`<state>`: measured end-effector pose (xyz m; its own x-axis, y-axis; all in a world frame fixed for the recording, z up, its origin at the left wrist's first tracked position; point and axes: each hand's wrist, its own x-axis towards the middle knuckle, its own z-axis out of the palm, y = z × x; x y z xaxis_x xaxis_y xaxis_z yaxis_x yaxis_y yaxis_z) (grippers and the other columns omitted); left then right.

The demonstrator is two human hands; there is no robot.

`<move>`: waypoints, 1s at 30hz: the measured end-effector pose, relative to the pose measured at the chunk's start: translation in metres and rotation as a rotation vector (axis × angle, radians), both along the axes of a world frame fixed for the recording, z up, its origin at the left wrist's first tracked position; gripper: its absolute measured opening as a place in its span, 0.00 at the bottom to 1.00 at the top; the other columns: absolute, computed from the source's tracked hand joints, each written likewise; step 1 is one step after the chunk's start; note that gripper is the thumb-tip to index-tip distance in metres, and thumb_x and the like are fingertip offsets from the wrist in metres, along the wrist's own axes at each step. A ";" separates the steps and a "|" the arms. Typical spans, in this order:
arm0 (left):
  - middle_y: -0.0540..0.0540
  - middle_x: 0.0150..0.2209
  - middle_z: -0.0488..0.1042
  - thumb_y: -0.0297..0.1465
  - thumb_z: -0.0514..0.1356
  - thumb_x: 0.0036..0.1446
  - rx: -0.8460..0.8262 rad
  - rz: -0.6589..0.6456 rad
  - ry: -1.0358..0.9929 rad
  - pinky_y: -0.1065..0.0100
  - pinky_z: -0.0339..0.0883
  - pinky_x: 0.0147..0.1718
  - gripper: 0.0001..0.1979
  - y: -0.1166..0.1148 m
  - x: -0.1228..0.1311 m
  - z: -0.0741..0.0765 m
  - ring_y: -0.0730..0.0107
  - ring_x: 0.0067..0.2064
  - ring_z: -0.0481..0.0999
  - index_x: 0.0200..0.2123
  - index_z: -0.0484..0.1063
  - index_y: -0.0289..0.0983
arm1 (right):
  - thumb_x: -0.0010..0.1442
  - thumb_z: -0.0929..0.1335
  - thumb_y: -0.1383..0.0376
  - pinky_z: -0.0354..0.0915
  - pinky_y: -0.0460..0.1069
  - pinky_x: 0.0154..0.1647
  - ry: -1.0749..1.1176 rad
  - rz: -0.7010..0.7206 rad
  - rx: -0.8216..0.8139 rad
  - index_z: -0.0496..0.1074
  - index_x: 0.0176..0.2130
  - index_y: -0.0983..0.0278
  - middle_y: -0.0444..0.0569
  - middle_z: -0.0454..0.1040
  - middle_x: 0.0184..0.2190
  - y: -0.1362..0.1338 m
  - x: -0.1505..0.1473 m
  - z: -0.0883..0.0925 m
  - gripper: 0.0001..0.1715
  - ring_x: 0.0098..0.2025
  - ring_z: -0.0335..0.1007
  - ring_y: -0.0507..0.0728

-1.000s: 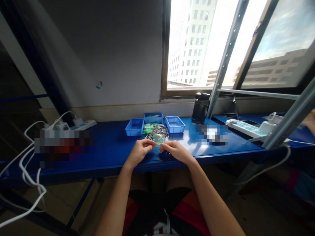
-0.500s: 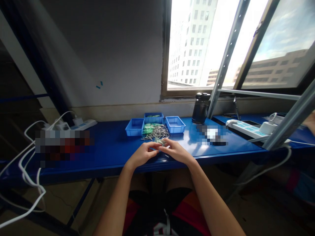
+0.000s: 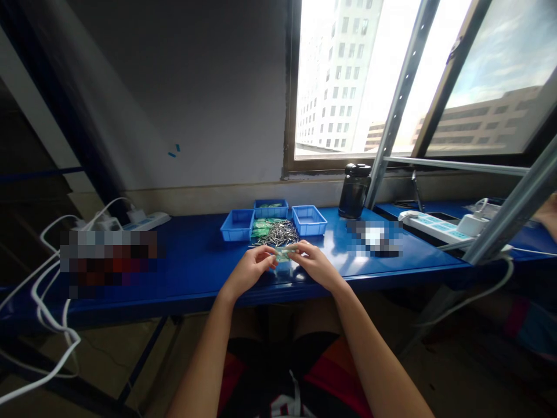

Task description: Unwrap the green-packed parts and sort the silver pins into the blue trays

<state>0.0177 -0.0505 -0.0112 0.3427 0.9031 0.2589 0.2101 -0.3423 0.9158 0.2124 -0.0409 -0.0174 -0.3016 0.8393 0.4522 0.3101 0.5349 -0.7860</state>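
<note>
My left hand [image 3: 249, 271] and my right hand [image 3: 317, 265] meet over the near edge of the blue table [image 3: 187, 261]. Both pinch a small clear greenish bag [image 3: 284, 255] between their fingertips, one at each top corner. Just beyond the bag lies a heap of small metal pins [image 3: 278, 233] beside a pile of green bags [image 3: 261, 227]. Three blue trays stand behind the heap: one at left [image 3: 237, 225], one at the back [image 3: 270, 206], one at right [image 3: 309, 220].
A black jar [image 3: 354, 191] stands by the window sill. White power strips lie at far left [image 3: 143, 220] and at right [image 3: 435, 226], with white cables [image 3: 47, 302] hanging off the left edge. Metal shelf uprights [image 3: 398, 98] slant at right. Another person's hand [image 3: 547, 213] shows at the right edge.
The bag was held up between both hands, then turned flat and low, and now it hangs upright again from both pinches. My hands stayed in the same spot.
</note>
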 end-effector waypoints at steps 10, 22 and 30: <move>0.44 0.35 0.75 0.41 0.53 0.54 0.042 0.058 0.004 0.68 0.66 0.34 0.17 -0.002 0.000 0.006 0.64 0.38 0.73 0.37 0.73 0.34 | 0.57 0.63 0.54 0.64 0.46 0.32 0.019 0.084 -0.146 0.72 0.46 0.62 0.48 0.73 0.36 -0.010 -0.003 0.013 0.21 0.32 0.66 0.52; 0.50 0.30 0.71 0.32 0.62 0.46 0.000 0.115 -0.094 0.71 0.64 0.30 0.23 0.004 0.000 -0.004 0.71 0.30 0.73 0.46 0.61 0.36 | 0.54 0.65 0.60 0.64 0.45 0.29 0.110 0.118 -0.170 0.67 0.35 0.64 0.43 0.68 0.27 0.001 -0.003 -0.004 0.10 0.31 0.65 0.51; 0.46 0.32 0.73 0.36 0.61 0.48 0.034 0.053 -0.001 0.68 0.66 0.36 0.15 0.001 -0.001 -0.003 0.67 0.35 0.73 0.38 0.70 0.34 | 0.53 0.65 0.58 0.64 0.46 0.29 0.035 0.056 -0.135 0.67 0.35 0.63 0.44 0.70 0.29 -0.001 -0.005 -0.001 0.11 0.31 0.67 0.52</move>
<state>0.0166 -0.0492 -0.0141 0.2944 0.9107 0.2897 0.2276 -0.3613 0.9043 0.2071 -0.0414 -0.0183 -0.3362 0.8755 0.3472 0.2536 0.4392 -0.8618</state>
